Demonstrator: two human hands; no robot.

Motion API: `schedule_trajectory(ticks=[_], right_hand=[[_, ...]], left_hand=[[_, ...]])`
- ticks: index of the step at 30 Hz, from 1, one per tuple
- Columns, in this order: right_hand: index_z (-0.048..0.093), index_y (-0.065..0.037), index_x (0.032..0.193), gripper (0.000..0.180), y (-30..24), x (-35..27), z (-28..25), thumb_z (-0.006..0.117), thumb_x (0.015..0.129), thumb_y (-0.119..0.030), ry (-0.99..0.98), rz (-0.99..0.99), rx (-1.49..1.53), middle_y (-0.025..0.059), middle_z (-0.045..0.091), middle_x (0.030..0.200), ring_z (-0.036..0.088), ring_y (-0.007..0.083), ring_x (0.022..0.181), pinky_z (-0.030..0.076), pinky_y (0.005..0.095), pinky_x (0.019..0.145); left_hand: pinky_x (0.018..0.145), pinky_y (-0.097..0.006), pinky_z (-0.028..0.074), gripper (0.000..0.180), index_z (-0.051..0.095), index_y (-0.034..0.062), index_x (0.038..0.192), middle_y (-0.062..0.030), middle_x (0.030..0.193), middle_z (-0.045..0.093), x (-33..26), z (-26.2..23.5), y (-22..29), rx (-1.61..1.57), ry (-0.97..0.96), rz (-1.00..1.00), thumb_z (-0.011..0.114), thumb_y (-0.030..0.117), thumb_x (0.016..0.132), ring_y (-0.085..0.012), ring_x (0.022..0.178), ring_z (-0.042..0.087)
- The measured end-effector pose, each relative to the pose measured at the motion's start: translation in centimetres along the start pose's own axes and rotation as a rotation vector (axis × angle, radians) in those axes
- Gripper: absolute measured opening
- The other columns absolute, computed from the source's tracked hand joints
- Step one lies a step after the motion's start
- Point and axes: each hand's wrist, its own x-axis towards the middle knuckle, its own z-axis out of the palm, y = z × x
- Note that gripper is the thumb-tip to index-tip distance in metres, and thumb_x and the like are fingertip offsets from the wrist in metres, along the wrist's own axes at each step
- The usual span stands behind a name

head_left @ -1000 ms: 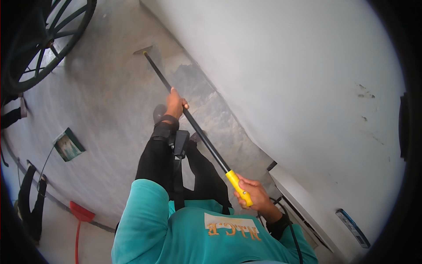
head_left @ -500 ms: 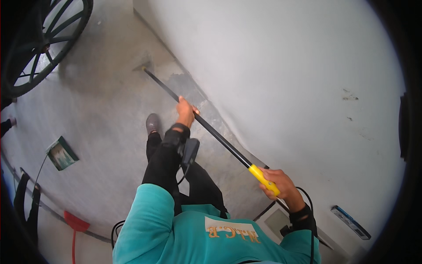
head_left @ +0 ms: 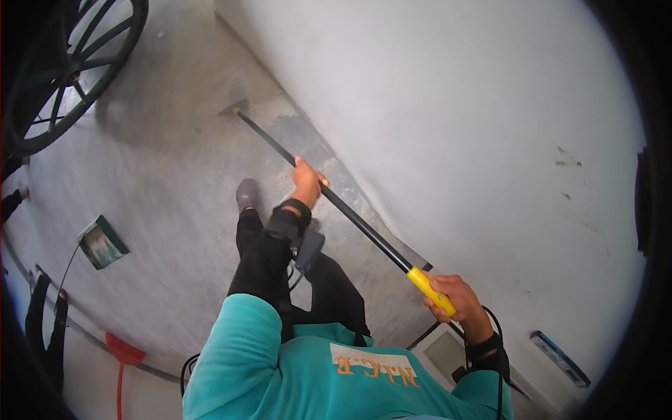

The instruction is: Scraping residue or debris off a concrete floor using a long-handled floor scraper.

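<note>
While the left hand (head_left: 306, 180) grips the black pole (head_left: 329, 199) mid-shaft, the right hand (head_left: 451, 297) clasps its yellow handle (head_left: 430, 290); scraper head (head_left: 233, 110) rests on grey floor (head_left: 161, 182) beside the wall (head_left: 448, 105)

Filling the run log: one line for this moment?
left hand: grips black pole | right hand: grips yellow handle | pole tip at wall base

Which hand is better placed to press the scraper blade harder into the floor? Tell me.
Probably the left hand: it grips the long black pole midway, nearer the blade at the wall's foot. The right hand holds the yellow end grip, farthest from it.
</note>
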Motion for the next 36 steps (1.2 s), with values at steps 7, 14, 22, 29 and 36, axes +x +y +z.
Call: schedule_trajectory(ticks=[7,14,22,29,36], right_hand=[[0.026,-0.006,0.115,0.044,1.9,4.3,-0.5,0.041,0.076,-0.023,-0.158,-0.005,0.076,0.0069,0.044,0.060,0.041,0.0107,0.040,0.034,0.0227,0.033],[0.029,-0.004,0.114,0.043,11.8,3.5,-6.9,0.042,0.076,-0.022,-0.173,-0.052,0.029,0.0066,0.048,0.067,0.048,0.0123,0.056,0.040,0.0209,0.047],[0.031,-0.001,0.112,0.044,11.5,2.1,-9.5,0.044,0.075,-0.020,-0.043,-0.044,-0.228,0.0081,0.049,0.073,0.047,0.0110,0.061,0.039,0.0193,0.053],[0.038,-0.003,0.108,0.038,13.1,4.4,-11.8,0.043,0.075,-0.021,-0.035,-0.119,-0.328,0.0072,0.050,0.071,0.047,0.0097,0.062,0.039,0.0186,0.056],[0.036,-0.002,0.110,0.039,9.5,5.9,-7.6,0.043,0.076,-0.020,-0.136,-0.040,-0.173,0.0068,0.049,0.069,0.046,0.0087,0.054,0.036,0.0174,0.049]], left_hand=[[0.029,-0.032,0.031,0.042,0.031,0.0045,0.055,-0.0074,0.037,0.030,2.8,0.7,2.2,-0.003,-0.045,0.108,0.025,0.038,0.078,-0.0202,0.029,0.033],[0.026,-0.033,0.031,0.051,0.039,-0.0029,0.063,-0.0110,0.038,0.037,0.1,-5.2,-9.6,0.161,-0.002,0.079,0.026,0.044,0.076,-0.0241,0.027,0.037],[0.026,-0.033,0.029,0.042,0.029,0.0080,0.051,-0.0061,0.038,0.030,-0.4,-6.0,-14.3,-0.128,-0.030,-0.024,0.027,0.041,0.078,-0.0195,0.027,0.031],[0.027,-0.033,0.029,0.048,0.033,0.0068,0.047,-0.0090,0.032,0.031,1.9,-6.3,-16.7,-0.020,-0.010,0.165,0.024,0.043,0.077,-0.0227,0.025,0.032],[0.026,-0.027,0.025,0.048,0.030,0.0086,0.044,-0.0047,0.035,0.028,1.4,-5.8,-9.8,-0.062,-0.023,0.253,0.027,0.045,0.076,-0.0169,0.028,0.032]])
